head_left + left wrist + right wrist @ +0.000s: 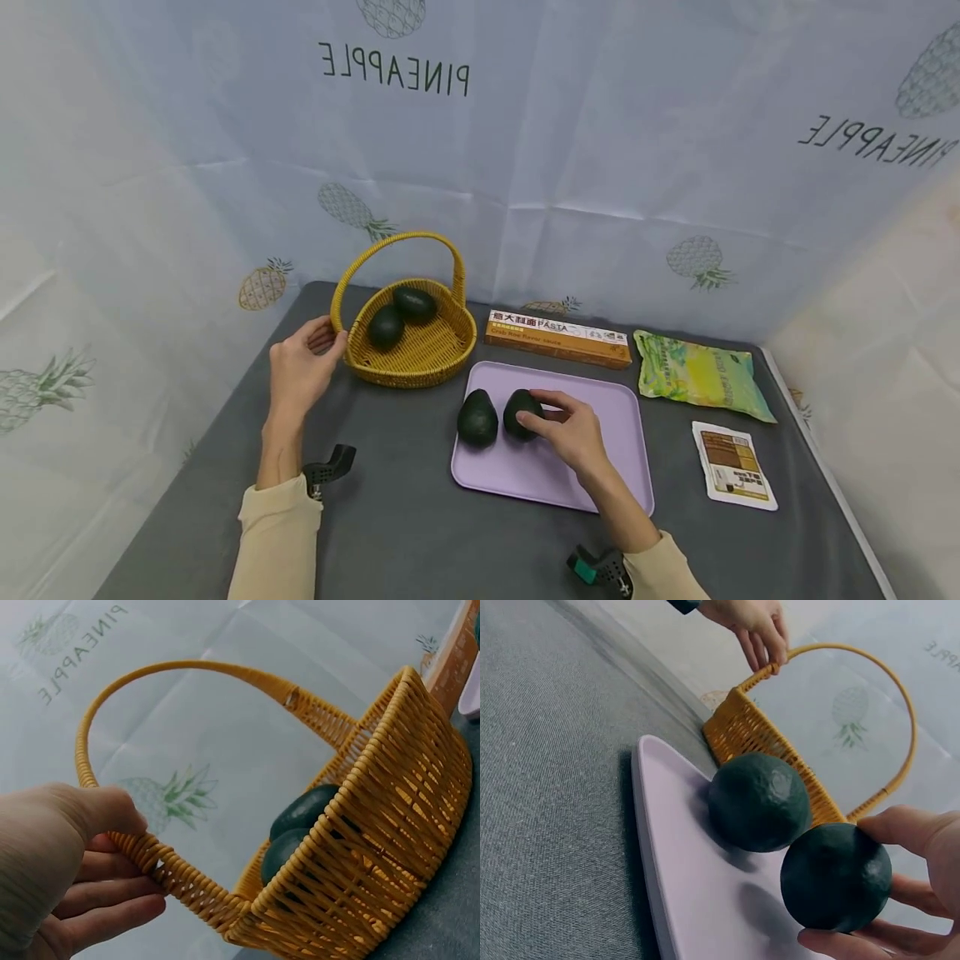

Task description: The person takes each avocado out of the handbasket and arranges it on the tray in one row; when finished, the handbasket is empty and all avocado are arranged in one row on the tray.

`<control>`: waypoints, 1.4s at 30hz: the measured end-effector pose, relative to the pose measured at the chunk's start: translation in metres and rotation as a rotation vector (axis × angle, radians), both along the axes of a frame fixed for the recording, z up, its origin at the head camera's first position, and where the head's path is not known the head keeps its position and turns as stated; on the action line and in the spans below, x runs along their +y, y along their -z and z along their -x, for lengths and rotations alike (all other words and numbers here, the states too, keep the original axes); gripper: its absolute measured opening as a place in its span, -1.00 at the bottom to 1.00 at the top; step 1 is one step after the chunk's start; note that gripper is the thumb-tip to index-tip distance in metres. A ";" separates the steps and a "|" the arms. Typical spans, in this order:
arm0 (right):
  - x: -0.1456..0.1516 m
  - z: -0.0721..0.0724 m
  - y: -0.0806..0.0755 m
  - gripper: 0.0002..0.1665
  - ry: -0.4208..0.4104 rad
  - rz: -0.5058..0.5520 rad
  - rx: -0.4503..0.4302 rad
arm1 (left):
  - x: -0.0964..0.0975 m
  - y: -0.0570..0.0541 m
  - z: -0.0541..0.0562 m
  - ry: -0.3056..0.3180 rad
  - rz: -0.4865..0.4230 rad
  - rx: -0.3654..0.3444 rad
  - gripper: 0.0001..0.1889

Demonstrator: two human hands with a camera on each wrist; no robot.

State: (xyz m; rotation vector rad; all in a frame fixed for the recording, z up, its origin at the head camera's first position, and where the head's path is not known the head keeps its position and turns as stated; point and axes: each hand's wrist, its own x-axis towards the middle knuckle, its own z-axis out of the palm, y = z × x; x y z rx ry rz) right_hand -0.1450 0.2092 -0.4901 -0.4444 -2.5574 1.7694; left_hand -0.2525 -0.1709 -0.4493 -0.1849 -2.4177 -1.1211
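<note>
"Head view: what can you read?"

"PINEAPPLE, reversed, on the hanging cloth (562, 125). PASTA and 'Crab Roe flavor sauce' on the box (555, 337) along the back edge of the bench (412, 533). Print on the green bag (705, 375), back right corner, and white packet (733, 465), near the right edge, isn't legible to me."

"And the hands?"

"Right hand (566, 425) pinches 1 avocado (517, 415) over the lilac tray (622, 417); whether it touches the tray, I can't tell. A 2nd avocado (477, 418) lies just left. Left hand (303, 358) grips the handle (420, 236) of the basket (427, 346), near the bench's back left corner, holding 2 more avocados (386, 327)."

"Room?"

"Bench surface shows between left arm and tray. Basket and tray's back left corner sit close."
</note>
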 end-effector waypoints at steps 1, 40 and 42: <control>0.001 -0.001 0.001 -0.42 0.003 -0.008 -0.004 | 0.000 0.001 -0.001 0.000 -0.013 0.000 -0.61; 0.006 -0.009 0.019 -0.42 -0.023 -0.021 0.053 | 0.001 0.006 -0.006 -0.006 -0.008 -0.049 -0.58; 0.006 -0.008 0.018 -0.42 -0.024 -0.026 0.057 | 0.001 0.005 -0.004 0.001 -0.005 -0.034 -0.59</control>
